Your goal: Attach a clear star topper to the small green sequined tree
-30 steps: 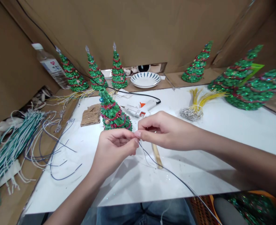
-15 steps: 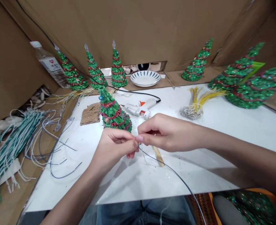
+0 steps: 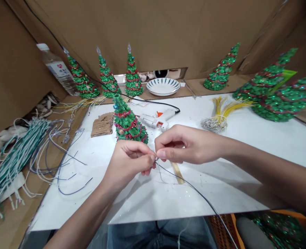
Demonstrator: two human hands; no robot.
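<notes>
Because the frame ends there, the white table (image 3: 259, 135) under both hands is cut off at its near edge, and the glitter tree (image 3: 285, 100) far right of the right hand is cut at the side. The left hand (image 3: 128, 164) and right hand (image 3: 186, 145) are held together, thumb and forefinger of each pinched on a dark wire (image 3: 191, 185), whose end is hidden between the fingertips. From the pinch the wire is run toward the person and rightward, past the table's edge. The contents of a striped plate (image 3: 163, 91) beyond the right hand cannot be made out
</notes>
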